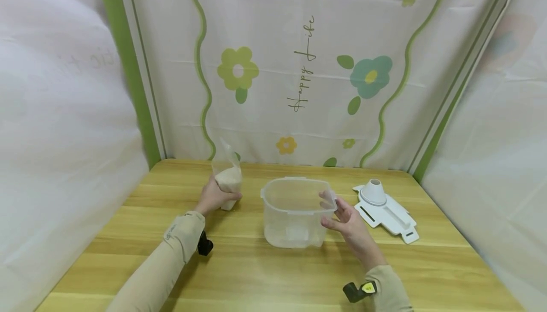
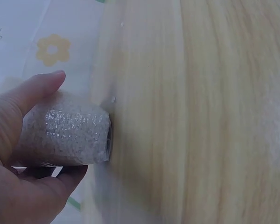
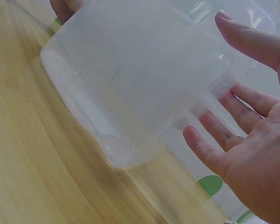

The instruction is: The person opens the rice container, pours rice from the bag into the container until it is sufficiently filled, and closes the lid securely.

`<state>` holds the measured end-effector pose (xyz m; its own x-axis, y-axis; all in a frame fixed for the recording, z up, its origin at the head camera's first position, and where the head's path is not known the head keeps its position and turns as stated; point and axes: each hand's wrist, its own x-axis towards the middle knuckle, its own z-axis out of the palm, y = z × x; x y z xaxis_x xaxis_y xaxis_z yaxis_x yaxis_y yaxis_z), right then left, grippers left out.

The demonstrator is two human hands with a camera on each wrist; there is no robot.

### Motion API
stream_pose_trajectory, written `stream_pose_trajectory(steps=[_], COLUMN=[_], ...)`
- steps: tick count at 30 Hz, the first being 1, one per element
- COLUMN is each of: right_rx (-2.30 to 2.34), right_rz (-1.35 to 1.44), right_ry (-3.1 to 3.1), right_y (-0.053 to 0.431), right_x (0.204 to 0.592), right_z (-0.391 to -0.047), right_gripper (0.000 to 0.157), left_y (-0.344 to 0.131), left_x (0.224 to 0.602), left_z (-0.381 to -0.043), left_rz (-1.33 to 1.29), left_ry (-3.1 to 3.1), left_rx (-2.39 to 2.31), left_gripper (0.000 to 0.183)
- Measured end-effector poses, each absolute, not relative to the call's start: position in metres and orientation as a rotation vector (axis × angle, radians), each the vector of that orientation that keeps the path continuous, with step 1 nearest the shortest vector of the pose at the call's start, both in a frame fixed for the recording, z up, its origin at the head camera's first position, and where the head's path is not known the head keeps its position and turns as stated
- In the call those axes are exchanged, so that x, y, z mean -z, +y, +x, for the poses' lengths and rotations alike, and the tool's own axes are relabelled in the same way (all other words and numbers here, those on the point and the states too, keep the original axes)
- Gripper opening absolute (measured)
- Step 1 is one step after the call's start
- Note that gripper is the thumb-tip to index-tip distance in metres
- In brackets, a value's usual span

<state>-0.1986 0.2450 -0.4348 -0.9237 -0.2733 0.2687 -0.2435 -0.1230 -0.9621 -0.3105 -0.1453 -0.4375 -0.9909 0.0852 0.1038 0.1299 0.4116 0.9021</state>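
Toward the back left of the table, my left hand [image 1: 214, 197] grips a clear plastic bag of rice [image 1: 229, 179], whose loose top sticks up above the fill. In the left wrist view the thumb and fingers curl round the bag [image 2: 79, 130], its flat bottom close to the wood. A clear plastic tub [image 1: 295, 224] stands upright and uncovered in the middle. My right hand [image 1: 351, 229] is at the tub's right side, with thumb apart and fingers spread. From the right wrist, those fingertips lie right at the tub's wall [image 3: 130, 88].
A white plastic lid [image 1: 393, 214] with a cone-shaped measuring cup [image 1: 374, 192] on it lies to the right of the tub. White flower-printed curtains [image 1: 273, 65] hang behind the wooden table [image 1: 265, 278] and along both sides.
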Motion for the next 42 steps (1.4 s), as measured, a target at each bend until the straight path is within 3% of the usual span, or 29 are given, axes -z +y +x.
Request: stream_pose_trajectory(steps=[9, 42], right_rx=[2.254, 2.249], right_rz=[-0.611, -0.598], right_ry=[2.075, 2.079], right_y=[0.245, 0.245], right_x=[0.436, 0.435], right_z=[-0.199, -0.198], right_gripper=[0.071, 0.071], left_y=[-0.146, -0.147], left_x=[0.441, 0.447], left_z=[-0.312, -0.311], left_rz=[-0.156, -0.204], left_ry=[-2.641, -2.638], left_rx=[1.641, 1.606], left_gripper=[0.081, 0.072])
